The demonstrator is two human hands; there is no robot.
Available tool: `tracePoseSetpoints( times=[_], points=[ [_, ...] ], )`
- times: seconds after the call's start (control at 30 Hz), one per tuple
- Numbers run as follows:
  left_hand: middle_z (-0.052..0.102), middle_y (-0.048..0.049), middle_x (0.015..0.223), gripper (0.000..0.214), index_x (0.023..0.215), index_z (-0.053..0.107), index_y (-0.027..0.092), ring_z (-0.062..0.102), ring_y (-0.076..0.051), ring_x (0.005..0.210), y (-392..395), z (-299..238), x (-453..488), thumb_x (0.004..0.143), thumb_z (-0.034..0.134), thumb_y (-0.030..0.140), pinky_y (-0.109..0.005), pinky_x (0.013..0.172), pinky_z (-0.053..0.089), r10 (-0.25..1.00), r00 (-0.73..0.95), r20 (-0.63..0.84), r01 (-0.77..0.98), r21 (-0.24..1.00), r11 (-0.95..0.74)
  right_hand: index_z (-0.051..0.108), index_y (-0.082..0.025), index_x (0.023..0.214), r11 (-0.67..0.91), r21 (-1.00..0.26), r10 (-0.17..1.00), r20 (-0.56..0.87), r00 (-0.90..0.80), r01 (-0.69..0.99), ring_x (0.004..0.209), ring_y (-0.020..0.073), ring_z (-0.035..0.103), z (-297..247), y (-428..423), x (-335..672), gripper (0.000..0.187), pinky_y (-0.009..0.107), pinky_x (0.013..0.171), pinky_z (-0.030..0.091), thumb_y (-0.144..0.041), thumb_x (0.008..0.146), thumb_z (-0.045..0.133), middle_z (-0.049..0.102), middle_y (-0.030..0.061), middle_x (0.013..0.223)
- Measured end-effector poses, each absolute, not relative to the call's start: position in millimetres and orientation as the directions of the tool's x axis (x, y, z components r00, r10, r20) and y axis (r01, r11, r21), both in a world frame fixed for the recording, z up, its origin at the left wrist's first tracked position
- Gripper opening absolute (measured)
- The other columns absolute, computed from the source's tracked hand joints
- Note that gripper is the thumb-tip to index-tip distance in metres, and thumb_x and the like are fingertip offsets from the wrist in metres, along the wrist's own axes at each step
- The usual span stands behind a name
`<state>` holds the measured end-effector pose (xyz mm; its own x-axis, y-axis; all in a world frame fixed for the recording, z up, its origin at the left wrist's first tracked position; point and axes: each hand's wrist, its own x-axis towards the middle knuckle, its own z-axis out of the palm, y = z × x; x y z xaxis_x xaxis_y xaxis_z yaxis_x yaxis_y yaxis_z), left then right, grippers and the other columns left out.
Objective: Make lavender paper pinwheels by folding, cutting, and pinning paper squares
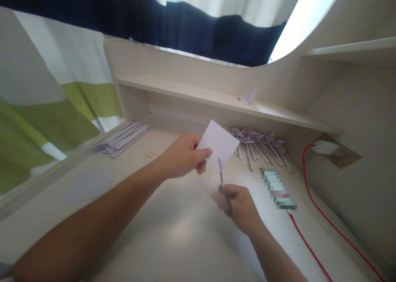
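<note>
A square sheet of pale paper [219,144], turned cornerwise, is pinched between the thumb and fingers of my left hand [189,156]. My right hand [237,203] grips dark-handled scissors [221,179], its fingers in the handles. The blades point up at the lower corner of the paper, with one blade lying across it in view. Whether the blades have cut into the sheet I cannot tell. Both hands are raised above the desk [173,240].
Rolled paper sticks [123,137] lie at the left, near small pale bits [149,156] and flat sheets [91,184]. Paper pinwheels on sticks [256,142] lie at the back right. A phone [278,189] with a red cable [309,245] is at the right. A folded paper piece [247,97] sits on the shelf [185,93].
</note>
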<state>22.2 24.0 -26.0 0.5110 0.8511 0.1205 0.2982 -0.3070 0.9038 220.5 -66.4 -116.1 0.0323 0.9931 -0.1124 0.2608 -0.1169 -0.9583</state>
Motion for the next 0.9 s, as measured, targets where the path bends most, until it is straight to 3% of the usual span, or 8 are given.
tracePoseSetpoints(
  times=[0.43,0.9],
  points=[
    [0.072,-0.0023,0.06,0.029,0.069,0.067,0.017,0.064,-0.015,0.054,22.5,-33.2,26.3,0.091,0.057,0.031,-0.025,0.054,0.044,0.795,0.591,0.135,0.31,0.873,-0.378,0.053,-0.02,0.057,-0.1,-0.965,0.995,-0.098,0.02,0.242,0.05,0.0103,0.035,-117.1,-67.0,221.2,0.04,0.027,0.049,0.026,-0.045,0.076,0.079,0.043,-0.0057,0.052],
    [0.071,-0.0025,0.058,0.031,0.066,0.065,0.017,0.065,-0.016,0.054,21.8,-31.4,26.5,0.091,0.057,0.032,-0.025,0.054,0.044,0.794,0.593,0.133,0.293,0.883,-0.367,0.05,-0.021,0.05,-0.099,-0.954,0.994,-0.08,0.077,0.284,0.05,0.011,0.034,-108.9,-67.5,218.1,0.043,0.027,0.049,0.028,-0.044,0.073,0.077,0.043,-0.0046,0.049]
  ],
)
